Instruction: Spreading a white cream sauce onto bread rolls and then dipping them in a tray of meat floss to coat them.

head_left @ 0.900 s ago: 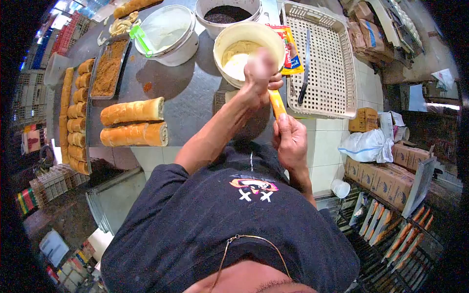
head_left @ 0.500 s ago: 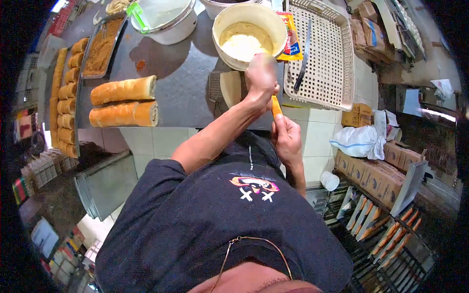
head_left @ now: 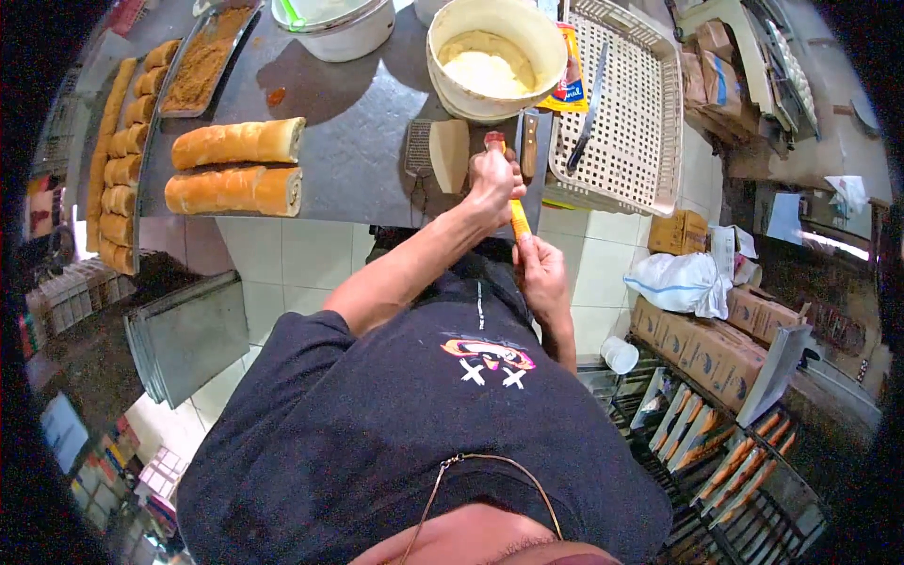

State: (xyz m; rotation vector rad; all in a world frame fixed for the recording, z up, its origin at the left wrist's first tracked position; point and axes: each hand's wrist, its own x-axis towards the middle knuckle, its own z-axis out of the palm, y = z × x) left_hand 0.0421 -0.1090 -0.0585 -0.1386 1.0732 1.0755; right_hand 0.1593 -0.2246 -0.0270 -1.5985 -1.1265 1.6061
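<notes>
My left hand [head_left: 494, 179] is closed around a slim orange-yellow packet [head_left: 520, 218], just past the near edge of the table. A reddish end [head_left: 494, 139] shows beyond my fist; whether it belongs to the packet I cannot tell. My right hand [head_left: 543, 268] pinches the packet's near end between thumb and fingers. Beyond my left hand stands a cream tub [head_left: 499, 108] with a pale yellowish mass inside. Right of that hand lies a wooden-handled tool [head_left: 529, 146]. To its left rest a grater [head_left: 417, 148] and a beige flat scraper-like piece [head_left: 449, 155].
Two long browned rolls [head_left: 235, 191] lie on the dark table [head_left: 348, 184]. A tray of brown crumbs [head_left: 169, 111] and a tray of rolls [head_left: 121, 174] are at left. A plastic crate [head_left: 612, 179] holds a long knife [head_left: 589, 122]. A yellow-red packet [head_left: 570, 94] touches the tub.
My left hand has come back from the tub's near rim, revealing the wooden-handled tool. Both hands still hold the packet. The view has shifted slightly.
</notes>
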